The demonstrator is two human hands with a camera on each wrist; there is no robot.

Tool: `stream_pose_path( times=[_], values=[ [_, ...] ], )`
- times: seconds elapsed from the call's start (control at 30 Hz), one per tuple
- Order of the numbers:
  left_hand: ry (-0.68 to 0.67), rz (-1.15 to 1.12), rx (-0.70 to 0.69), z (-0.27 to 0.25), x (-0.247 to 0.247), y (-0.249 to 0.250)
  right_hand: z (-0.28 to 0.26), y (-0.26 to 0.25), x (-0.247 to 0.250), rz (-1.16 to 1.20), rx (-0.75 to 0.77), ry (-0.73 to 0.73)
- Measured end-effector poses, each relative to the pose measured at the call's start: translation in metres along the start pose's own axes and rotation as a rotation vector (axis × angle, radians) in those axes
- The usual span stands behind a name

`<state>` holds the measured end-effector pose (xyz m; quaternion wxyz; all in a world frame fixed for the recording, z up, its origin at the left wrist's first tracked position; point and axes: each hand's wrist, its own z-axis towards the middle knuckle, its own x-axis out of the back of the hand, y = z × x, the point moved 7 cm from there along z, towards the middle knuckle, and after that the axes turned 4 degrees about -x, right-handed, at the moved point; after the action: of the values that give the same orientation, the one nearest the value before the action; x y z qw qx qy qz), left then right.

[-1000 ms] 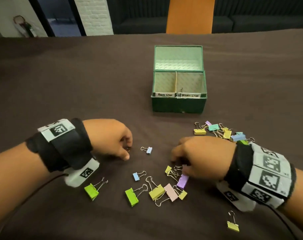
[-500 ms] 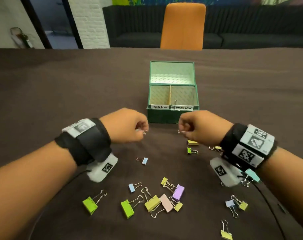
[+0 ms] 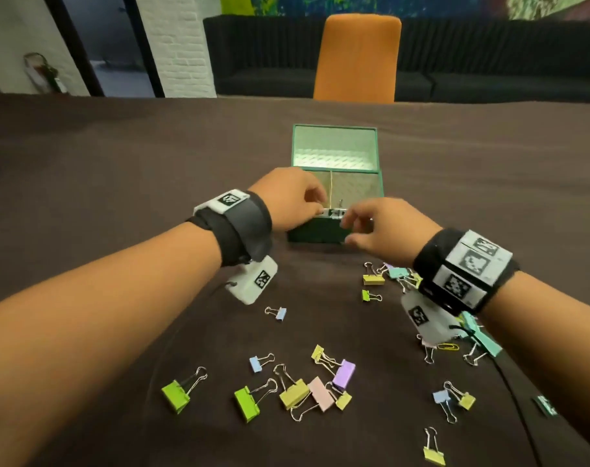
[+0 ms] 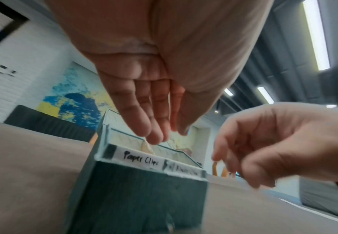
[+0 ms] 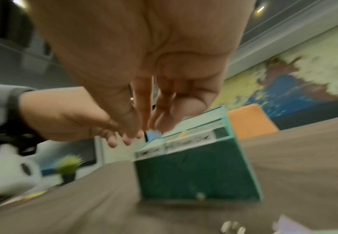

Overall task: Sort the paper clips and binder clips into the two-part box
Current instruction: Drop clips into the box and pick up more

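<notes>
Dark brown cloth, matte and faintly wrinkled, covers the table (image 3: pixel 118 183). At about 7 o'clock from the box lies a lime-green binder clip (image 3: pixel 176 396), a folded wedge with looped wire handles; just to its right sit a second lime clip (image 3: pixel 247 403) and a loose cluster (image 3: pixel 317 389) of olive, pink and lilac ones, their wire arms crossing. A small pale-blue clip (image 3: pixel 280 313) lies alone nearer the middle. The left hand (image 3: pixel 288 200) hovers over the box's left half, the one labelled "Paper Clips"; in the left wrist view its fingers (image 4: pixel 144 120) are nearly straight and pressed together, tips pointing down at the rim, with nothing visible between them. The green box (image 3: pixel 315 232) is square, dark and grainy outside, pale and patterned inside, its lid (image 3: pixel 334 146) standing upright at 12 o'clock and a thin divider splitting it in two. The right hand (image 3: pixel 384 225) is at the near right corner, fingers loosely curled; the right wrist view is blurred and I cannot tell whether it has anything in its grasp. More pastel clips (image 3: pixel 388 276) are heaped at 5 o'clock under that wrist, and a yellow wire paper clip (image 3: pixel 448 347) lies further right.
</notes>
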<state>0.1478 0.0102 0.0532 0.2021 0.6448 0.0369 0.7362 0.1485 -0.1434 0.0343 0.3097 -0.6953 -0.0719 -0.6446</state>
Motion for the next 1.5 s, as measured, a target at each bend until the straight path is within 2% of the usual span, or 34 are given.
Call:
stream_pose_path(
  times=[0.07,0.1,0.17,0.27,0.4,0.53,0.67,0.73,0.77,0.87,0.93,0.97,1.03,1.1,1.2,1.27,1.3,1.33,1.4,1.43,1.5],
  values=[
    [-0.193,-0.004,-0.01,-0.046,-0.009,-0.001,-0.037,-0.025,-0.037,-0.09,0.109,-0.311],
    [-0.308,0.005,-0.01,-0.069,-0.016,0.0,-0.056,-0.033,-0.053,-0.122,0.143,-0.419],
    [-0.475,0.033,-0.001,-0.114,-0.025,0.001,-0.083,-0.042,-0.075,-0.167,0.192,-0.515],
    [-0.582,0.116,0.014,-0.169,-0.025,-0.001,-0.106,-0.044,-0.088,-0.252,0.237,-0.514],
    [-0.664,0.235,0.139,-0.22,-0.026,-0.024,-0.117,-0.037,-0.085,-0.179,0.216,-0.504],
    [-0.642,0.195,0.221,-0.242,-0.036,-0.035,-0.116,-0.028,-0.082,-0.103,0.144,-0.499],
    [-0.61,0.13,0.218,-0.241,-0.039,-0.035,-0.113,-0.021,-0.075,-0.053,0.118,-0.485],
    [-0.548,0.116,0.184,-0.23,-0.035,-0.032,-0.106,-0.016,-0.063,0.019,0.119,-0.38],
    [-0.463,0.085,0.152,-0.218,-0.031,-0.027,-0.099,-0.013,-0.053,0.063,0.108,-0.302],
    [0.036,-0.233,0.05,-0.164,-0.002,-0.003,-0.065,-0.003,-0.01,0.154,0.052,-0.013],
    [0.284,-0.31,-0.007,-0.12,0.015,0.009,-0.033,0.005,0.02,0.198,-0.017,0.167],
    [0.339,-0.317,-0.022,-0.095,0.019,0.013,-0.016,0.011,0.033,0.212,-0.059,0.242],
    [0.364,-0.335,-0.005,-0.047,0.018,0.016,0.014,0.022,0.05,0.235,-0.137,0.343],
    [0.359,-0.381,0.043,-0.008,0.014,0.016,0.033,0.031,0.053,0.231,-0.197,0.34],
    [0.291,-0.311,0.111,0.019,0.007,0.006,0.028,0.031,0.044,0.09,-0.23,0.283],
    [0.255,-0.198,0.122,0.012,0.007,-0.004,0.005,0.015,0.028,0.014,-0.121,0.182],
    [0.224,-0.137,0.095,0.003,0.006,-0.007,-0.011,0.004,0.013,-0.023,-0.036,0.068],
    [0.156,-0.073,0.044,-0.01,0.002,-0.006,-0.03,-0.008,-0.005,-0.064,0.045,-0.082],
    [-0.092,0.027,-0.104,-0.042,-0.02,0.001,-0.07,-0.028,-0.04,-0.136,0.151,-0.373],
    [-0.229,0.062,-0.172,-0.062,-0.033,0.004,-0.085,-0.036,-0.053,-0.166,0.192,-0.465],
    [-0.435,0.122,-0.242,-0.094,-0.054,0.005,-0.103,-0.05,-0.07,-0.229,0.28,-0.528]
  ],
)
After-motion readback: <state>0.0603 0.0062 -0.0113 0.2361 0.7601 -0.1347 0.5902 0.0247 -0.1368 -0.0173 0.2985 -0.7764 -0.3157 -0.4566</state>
